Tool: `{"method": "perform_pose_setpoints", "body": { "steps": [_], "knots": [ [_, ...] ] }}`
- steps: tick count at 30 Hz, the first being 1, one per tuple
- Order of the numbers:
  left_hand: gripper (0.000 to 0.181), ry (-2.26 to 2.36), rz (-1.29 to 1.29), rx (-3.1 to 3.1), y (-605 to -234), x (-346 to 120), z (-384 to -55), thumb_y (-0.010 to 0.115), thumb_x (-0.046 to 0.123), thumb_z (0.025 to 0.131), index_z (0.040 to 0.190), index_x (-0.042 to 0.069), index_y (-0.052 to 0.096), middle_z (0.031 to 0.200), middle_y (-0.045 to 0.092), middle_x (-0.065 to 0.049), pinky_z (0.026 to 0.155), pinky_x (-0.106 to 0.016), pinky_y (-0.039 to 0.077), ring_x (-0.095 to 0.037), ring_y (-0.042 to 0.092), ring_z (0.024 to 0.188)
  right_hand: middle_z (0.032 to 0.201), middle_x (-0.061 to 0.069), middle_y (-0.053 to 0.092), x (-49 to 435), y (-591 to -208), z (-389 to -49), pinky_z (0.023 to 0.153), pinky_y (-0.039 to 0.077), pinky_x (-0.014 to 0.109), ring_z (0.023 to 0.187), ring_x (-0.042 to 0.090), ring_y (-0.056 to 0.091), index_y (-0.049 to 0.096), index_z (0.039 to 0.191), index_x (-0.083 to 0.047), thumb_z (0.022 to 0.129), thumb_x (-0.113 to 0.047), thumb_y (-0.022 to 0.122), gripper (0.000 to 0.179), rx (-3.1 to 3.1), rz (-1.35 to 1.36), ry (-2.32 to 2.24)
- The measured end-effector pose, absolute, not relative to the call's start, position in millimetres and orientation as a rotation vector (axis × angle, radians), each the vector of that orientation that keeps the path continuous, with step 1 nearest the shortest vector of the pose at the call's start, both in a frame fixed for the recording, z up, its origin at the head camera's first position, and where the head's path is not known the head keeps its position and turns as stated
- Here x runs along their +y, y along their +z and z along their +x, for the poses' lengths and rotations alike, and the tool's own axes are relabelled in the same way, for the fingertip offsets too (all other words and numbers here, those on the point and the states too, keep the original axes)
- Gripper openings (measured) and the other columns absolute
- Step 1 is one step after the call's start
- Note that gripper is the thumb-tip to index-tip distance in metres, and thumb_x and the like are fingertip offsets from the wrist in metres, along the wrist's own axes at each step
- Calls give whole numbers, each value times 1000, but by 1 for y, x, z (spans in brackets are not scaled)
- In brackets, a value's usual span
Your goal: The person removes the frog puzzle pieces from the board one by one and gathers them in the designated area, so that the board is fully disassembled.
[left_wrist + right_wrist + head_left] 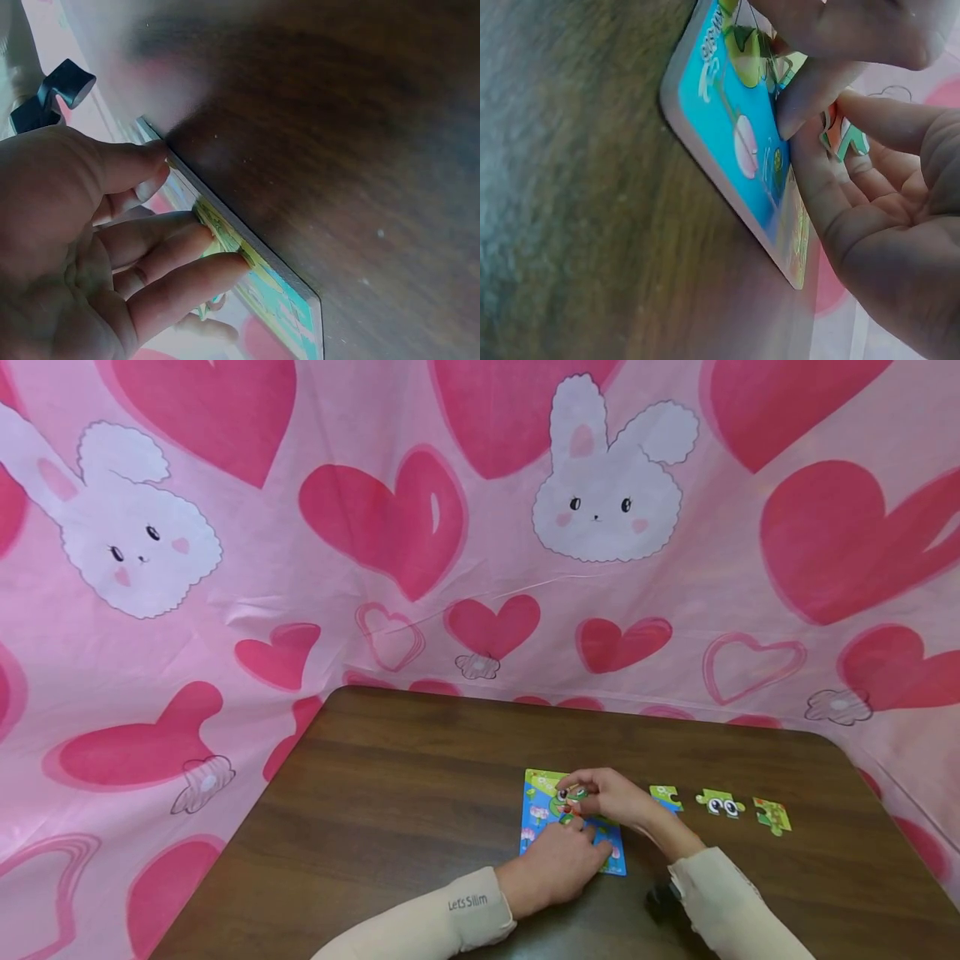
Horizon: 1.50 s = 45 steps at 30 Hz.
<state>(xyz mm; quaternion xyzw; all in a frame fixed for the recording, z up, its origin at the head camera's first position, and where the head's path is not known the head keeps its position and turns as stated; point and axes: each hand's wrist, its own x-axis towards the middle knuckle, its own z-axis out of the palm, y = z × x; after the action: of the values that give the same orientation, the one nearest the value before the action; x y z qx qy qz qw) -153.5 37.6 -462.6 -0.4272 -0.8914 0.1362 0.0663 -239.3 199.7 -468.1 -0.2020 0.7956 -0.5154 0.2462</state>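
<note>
While the left hand (pixel 558 862) rests on the near part of the puzzle board (pixel 531 802), the right hand (pixel 617 799) is over its farther part and pinches a small puzzle piece (pixel 844 140) between the thumb and a finger. This right grip is therefore closed upon the piece, which shows orange, green and white in the right wrist view; whether it touches the board, I cannot tell. The left grip is loosely spread, with its fingers touching the face of the board and the thumb at its edge. The board lies flat on the brown tabletop (pixel 390 793). To its right stand in a row a green-and-blue piece (pixel 663 794), a piece with two eyes (pixel 722 804) and a red-and-green piece (pixel 772 814). Behind is a pink cloth (pixel 517 577) with hearts and rabbits.
</note>
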Motion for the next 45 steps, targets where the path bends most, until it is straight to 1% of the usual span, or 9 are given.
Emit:
{"method": "perform_pose_setpoints", "body": {
  "steps": [3,9,15,19,24,28,35,40,45],
  "knots": [
    [22,408,-1288,-2695,-462,37,-153,70,36,94,115,33,66,108,70,9,62,-24,56,-8,62,94,98,19,76,200,-470,-239,75,56,28,89,17,72,62,127,7,94,-1,64,34,2127,-539,-1442],
    [22,395,-1286,-2703,-462,38,-153,70,36,94,115,34,66,107,69,9,60,-25,55,-8,61,95,95,17,77,199,-471,-239,78,59,30,92,19,74,61,126,9,95,-5,67,34,2106,-511,-1491],
    [23,372,-1298,-2696,-463,37,-155,71,36,94,116,33,67,106,69,8,59,-23,53,-8,60,93,100,12,78,204,-466,-242,79,61,36,90,13,73,59,130,7,97,-14,68,41,2172,-405,-1531],
    [23,366,-1294,-2690,-463,37,-155,72,37,92,114,32,67,106,70,9,62,-23,54,-7,61,93,107,16,76,212,-460,-242,80,60,35,92,13,72,56,132,7,98,-14,67,42,2171,-360,-1548],
    [26,368,-1289,-2698,-463,38,-155,73,37,91,116,32,68,107,70,9,62,-24,53,-8,61,93,102,12,77,225,-454,-243,75,59,33,86,13,69,56,128,8,98,-15,67,39,2195,-329,-1533],
    [26,360,-1288,-2717,-462,38,-154,73,37,92,117,33,68,108,70,9,61,-24,53,-8,60,92,102,10,76,238,-452,-243,78,60,35,87,15,69,57,126,7,98,-18,67,39,2221,-313,-1522],
    [21,370,-1273,-2700,-463,39,-154,72,35,92,113,33,69,103,70,9,57,-24,51,-8,60,90,91,3,70,262,-450,-239,74,58,35,82,15,65,59,131,4,98,-20,67,42,2296,-262,-1494],
    [21,382,-1270,-2709,-463,39,-153,72,35,92,113,34,68,102,69,9,57,-24,51,-8,59,90,97,3,67,279,-452,-235,73,56,33,84,13,62,56,140,-1,98,-23,68,49,2320,-188,-1492],
    [20,384,-1269,-2713,-463,40,-153,70,34,93,113,33,68,101,69,9,57,-25,50,-8,59,90,103,3,65,298,-452,-230,74,56,34,91,11,63,50,146,-2,102,-25,62,52,2347,-146,-1469]
  ]
}}
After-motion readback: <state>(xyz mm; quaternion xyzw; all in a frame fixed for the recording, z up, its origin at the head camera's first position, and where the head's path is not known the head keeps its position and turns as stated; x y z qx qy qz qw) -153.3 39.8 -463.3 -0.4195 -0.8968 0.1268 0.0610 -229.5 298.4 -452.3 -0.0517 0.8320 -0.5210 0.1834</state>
